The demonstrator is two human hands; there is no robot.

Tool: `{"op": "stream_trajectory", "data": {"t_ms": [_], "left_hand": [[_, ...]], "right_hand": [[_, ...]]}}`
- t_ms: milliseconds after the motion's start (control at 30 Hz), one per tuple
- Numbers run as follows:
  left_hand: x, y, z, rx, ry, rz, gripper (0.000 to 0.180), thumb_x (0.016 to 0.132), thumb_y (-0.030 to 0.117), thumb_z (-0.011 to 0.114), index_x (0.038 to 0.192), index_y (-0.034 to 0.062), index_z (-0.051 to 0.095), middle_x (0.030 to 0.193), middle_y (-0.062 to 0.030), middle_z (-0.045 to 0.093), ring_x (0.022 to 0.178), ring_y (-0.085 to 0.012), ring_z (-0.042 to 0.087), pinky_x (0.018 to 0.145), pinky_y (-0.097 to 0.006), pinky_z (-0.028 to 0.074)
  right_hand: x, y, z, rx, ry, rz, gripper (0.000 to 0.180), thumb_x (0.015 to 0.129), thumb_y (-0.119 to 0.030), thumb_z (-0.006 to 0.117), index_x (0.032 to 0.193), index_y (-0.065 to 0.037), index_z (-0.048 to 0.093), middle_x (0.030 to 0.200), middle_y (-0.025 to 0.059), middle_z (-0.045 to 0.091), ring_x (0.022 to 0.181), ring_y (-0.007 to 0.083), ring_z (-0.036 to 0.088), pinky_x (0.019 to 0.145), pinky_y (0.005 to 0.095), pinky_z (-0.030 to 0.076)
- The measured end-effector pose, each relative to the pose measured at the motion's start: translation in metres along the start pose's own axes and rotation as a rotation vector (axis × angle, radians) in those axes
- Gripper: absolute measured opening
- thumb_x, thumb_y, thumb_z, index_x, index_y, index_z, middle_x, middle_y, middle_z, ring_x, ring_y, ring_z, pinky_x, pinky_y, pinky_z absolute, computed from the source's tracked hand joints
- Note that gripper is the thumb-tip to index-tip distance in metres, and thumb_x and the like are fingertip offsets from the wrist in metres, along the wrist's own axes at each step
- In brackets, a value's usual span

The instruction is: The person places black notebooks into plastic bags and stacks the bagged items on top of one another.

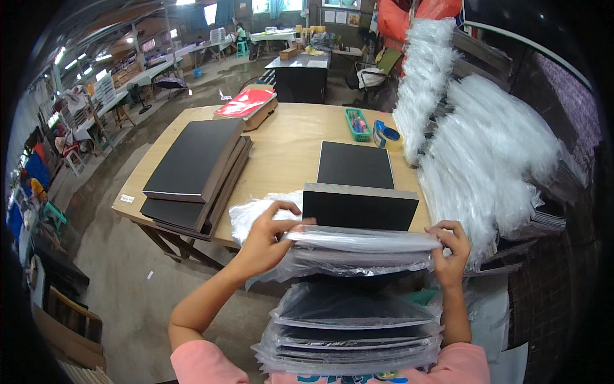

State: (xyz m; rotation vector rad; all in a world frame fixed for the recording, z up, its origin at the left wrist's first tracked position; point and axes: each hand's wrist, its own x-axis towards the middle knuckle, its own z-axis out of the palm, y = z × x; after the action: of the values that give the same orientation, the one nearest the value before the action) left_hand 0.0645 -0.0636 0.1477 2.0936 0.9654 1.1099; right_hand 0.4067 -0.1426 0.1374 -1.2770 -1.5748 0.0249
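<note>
Holding a clear plastic bag [364, 240] by both ends

The left hand [268, 237] pinches the left end of the bag, thumb and fingers together on the plastic. The right hand [451, 251] is clamped on the other end in the same way. The bag stretches between them at the near edge of a wooden table [288, 144], above a pile of wrapped black panels [358, 310] close to the person's pink shirt [204, 363].

Just beyond the bag, a black board [358, 210] faces the person, its pale top edge uppermost; another dark panel [355, 164] shows right behind it. Crumpled white plastic [251, 216] lies near the left hand. Farther left sits a stack of thick black slabs [192, 157], with a red packet [248, 101] beyond it. A green basket [357, 125] and a tape roll [386, 135] stand at the far right of the tabletop. To the right spreads a big heap of clear plastic [483, 157].
</note>
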Motion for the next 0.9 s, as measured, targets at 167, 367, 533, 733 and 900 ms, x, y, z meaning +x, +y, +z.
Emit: {"op": "stream_trajectory", "data": {"t_ms": [167,367,533,733,900], "left_hand": [[0.008,0.003,0.013,0.716,0.145,0.167,0.059,0.065,-0.001,0.061,0.119,0.0234,0.063,0.110,-0.0086,0.050,0.066,-0.0196,0.057,0.057,-0.034,0.047],[0.016,-0.036,0.028,0.804,0.268,0.326,0.065,0.057,0.000,0.067,0.117,0.0268,0.064,0.113,-0.0044,0.049,0.058,-0.0151,0.053,0.054,-0.030,0.043],[-0.007,-0.041,0.028,0.874,0.308,0.528,0.058,0.057,0.008,0.068,0.113,0.0239,0.067,0.103,0.0000,0.056,0.054,-0.0065,0.048,0.053,-0.023,0.036],[-0.026,-0.015,0.015,0.499,0.029,0.269,0.037,0.064,0.009,0.069,0.100,0.0150,0.071,0.103,-0.0021,0.057,0.056,-0.0094,0.051,0.056,-0.024,0.039],[0.010,-0.053,-0.003,-0.563,-0.508,-0.509,0.028,0.085,0.028,0.065,0.088,0.0003,0.070,0.101,-0.0113,0.061,0.073,-0.0123,0.053,0.064,-0.026,0.040]], "right_hand": [[0.004,0.024,0.015,-0.239,0.042,-0.222,0.041,0.061,0.003,0.056,0.097,-0.008,0.071,0.097,0.0131,0.056,0.063,0.0214,0.056,0.060,0.0316,0.044],[0.009,0.045,0.049,-0.257,0.090,-0.179,0.051,0.067,0.004,0.056,0.115,-0.011,0.065,0.104,0.0158,0.051,0.077,0.0283,0.058,0.064,0.0361,0.046],[0.008,0.060,0.038,-0.455,0.088,-0.384,0.054,0.063,0.006,0.057,0.114,-0.010,0.066,0.105,0.0192,0.049,0.058,0.0187,0.051,0.056,0.0305,0.043],[-0.025,0.042,0.021,-0.301,-0.018,-0.332,0.049,0.061,0.001,0.057,0.107,-0.011,0.069,0.089,0.0151,0.056,0.046,0.0131,0.043,0.048,0.0254,0.040],[0.006,0.042,-0.012,0.658,-0.548,0.727,0.019,0.075,-0.010,0.062,0.090,-0.001,0.070,0.074,0.0092,0.065,0.058,0.0152,0.060,0.055,0.0242,0.047]]}}
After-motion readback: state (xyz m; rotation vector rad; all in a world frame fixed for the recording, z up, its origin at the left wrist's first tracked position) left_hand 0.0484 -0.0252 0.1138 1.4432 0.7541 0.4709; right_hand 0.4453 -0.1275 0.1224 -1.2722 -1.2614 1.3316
